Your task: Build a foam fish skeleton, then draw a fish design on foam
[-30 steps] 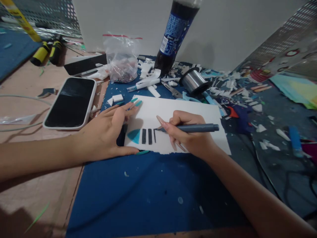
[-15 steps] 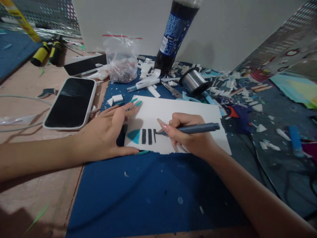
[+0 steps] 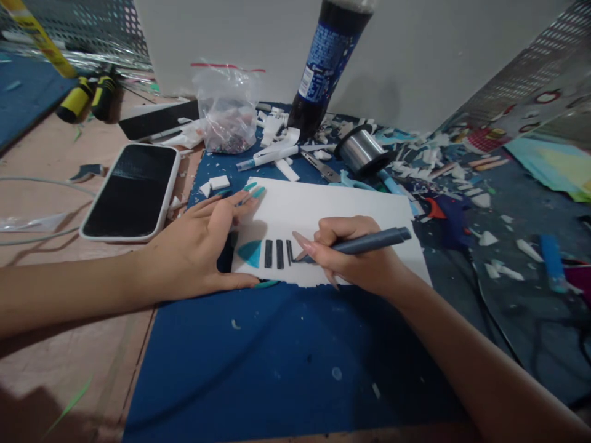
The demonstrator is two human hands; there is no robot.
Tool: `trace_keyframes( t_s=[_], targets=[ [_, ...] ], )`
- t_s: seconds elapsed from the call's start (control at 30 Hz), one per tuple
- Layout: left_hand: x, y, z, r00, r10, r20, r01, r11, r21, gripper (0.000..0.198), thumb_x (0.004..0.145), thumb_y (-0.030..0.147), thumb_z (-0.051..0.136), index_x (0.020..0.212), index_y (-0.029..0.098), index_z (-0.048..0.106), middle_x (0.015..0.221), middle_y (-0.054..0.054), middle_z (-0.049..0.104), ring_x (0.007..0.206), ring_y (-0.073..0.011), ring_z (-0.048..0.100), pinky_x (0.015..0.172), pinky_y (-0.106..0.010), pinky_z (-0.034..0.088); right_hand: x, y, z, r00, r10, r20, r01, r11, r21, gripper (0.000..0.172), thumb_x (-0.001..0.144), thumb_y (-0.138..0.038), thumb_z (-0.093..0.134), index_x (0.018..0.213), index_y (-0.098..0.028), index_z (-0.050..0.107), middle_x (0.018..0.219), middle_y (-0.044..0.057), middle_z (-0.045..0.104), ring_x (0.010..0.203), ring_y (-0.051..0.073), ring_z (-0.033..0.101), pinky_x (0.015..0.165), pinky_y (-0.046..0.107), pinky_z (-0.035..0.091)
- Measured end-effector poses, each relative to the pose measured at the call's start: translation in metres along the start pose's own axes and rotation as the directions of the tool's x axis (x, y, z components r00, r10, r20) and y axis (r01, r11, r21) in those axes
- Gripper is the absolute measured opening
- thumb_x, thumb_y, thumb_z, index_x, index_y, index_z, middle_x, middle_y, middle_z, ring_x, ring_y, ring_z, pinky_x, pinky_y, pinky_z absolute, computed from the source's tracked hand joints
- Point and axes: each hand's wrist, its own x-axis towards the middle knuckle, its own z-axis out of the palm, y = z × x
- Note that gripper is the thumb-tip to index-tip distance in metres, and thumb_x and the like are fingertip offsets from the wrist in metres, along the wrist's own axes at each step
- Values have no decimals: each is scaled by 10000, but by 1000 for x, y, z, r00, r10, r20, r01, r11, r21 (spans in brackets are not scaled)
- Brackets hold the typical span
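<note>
A white sheet [image 3: 369,206] with a torn-looking lower edge lies on the blue mat [image 3: 277,357]. On its left part are a teal triangle [image 3: 250,253] and several dark upright bars [image 3: 276,254]. My left hand [image 3: 210,243] rests on the sheet's left end, fingers stretched over the upper edge and thumb at the lower edge. My right hand [image 3: 353,255] grips a dark grey marker [image 3: 373,240], its tip at the foot of the rightmost, narrow bar. Part of the sheet is hidden under my right hand.
A phone [image 3: 132,192] lies left of my left hand. Behind the sheet stand a zip bag [image 3: 228,111], a dark drink bottle [image 3: 327,61] and a wire spool [image 3: 362,152]. Scissors [image 3: 325,169] touch the sheet's far edge. White scraps [image 3: 434,163] litter the back and right, beside a cable [image 3: 484,301].
The marker tip has moved down along the rightmost bar, which now shows a second line. My right hand has shifted slightly with it; my left hand stays put.
</note>
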Motion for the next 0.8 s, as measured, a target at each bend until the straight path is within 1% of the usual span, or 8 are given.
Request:
trace_keyframes(
  t_s=[0.1,0.2,0.27,0.37,0.5,0.6,0.73,0.8],
  targets=[
    [0,0,0,1000,7,-4,-7,1000,13,819,759,605,629,1283,73,293,1396,-262,462,1332,-389,406,994,-509,488,0,1,-1,1000,-7,18,7,1000,4,364,804,-143,612,499,-186,417,452,-67,444,392,60,466,436,212,385],
    [0,0,0,1000,26,-17,-25,1000,16,786,751,617,628,1253,97,322,1384,-262,477,1317,-388,429,979,-509,500,0,2,-1,999,-15,39,15,1000,9,367,804,-144,610,499,-187,411,453,-67,446,402,62,464,461,220,404],
    [0,0,-1,1000,12,-13,-12,1000,15,788,742,625,633,1248,104,325,1384,-262,476,1319,-386,427,973,-509,504,0,2,-1,999,-21,50,21,1000,14,371,801,-135,605,493,-187,404,451,-67,446,402,59,455,458,215,400],
    [0,0,-1,1000,3,-4,-3,1000,18,794,745,627,628,1254,104,316,1386,-263,474,1329,-384,413,959,-510,510,0,1,-1,999,-14,42,14,1000,3,377,797,-141,609,487,-189,401,447,-66,444,401,61,452,445,215,386],
    [0,-1,0,1000,11,-16,-11,1000,13,789,763,650,587,1262,103,317,1382,-256,483,1321,-383,424,949,-517,510,0,0,0,999,24,34,-24,1000,-18,366,794,-162,622,500,-193,407,452,-66,452,410,68,468,480,228,422],
    [0,-1,0,999,14,-32,-14,1000,5,769,770,659,571,1240,98,332,1374,-259,490,1319,-379,429,966,-505,503,0,-2,1,999,17,36,-17,1000,-23,368,786,-157,621,494,-193,400,453,-64,453,417,67,455,480,227,418],
    [1,-1,0,999,27,-27,-27,999,19,749,749,648,608,1196,106,347,1365,-266,495,1309,-391,436,971,-498,505,2,-2,2,1000,18,-2,-18,1000,-9,366,783,-146,612,489,-191,399,454,-60,445,411,61,430,424,216,349],
    [2,-1,0,999,34,-25,-34,999,26,747,744,631,629,1179,92,350,1355,-280,497,1301,-402,441,966,-498,511,2,0,2,999,28,-40,-27,999,22,368,799,-158,613,500,-190,400,455,-62,440,407,57,419,431,215,355]
  ],
)
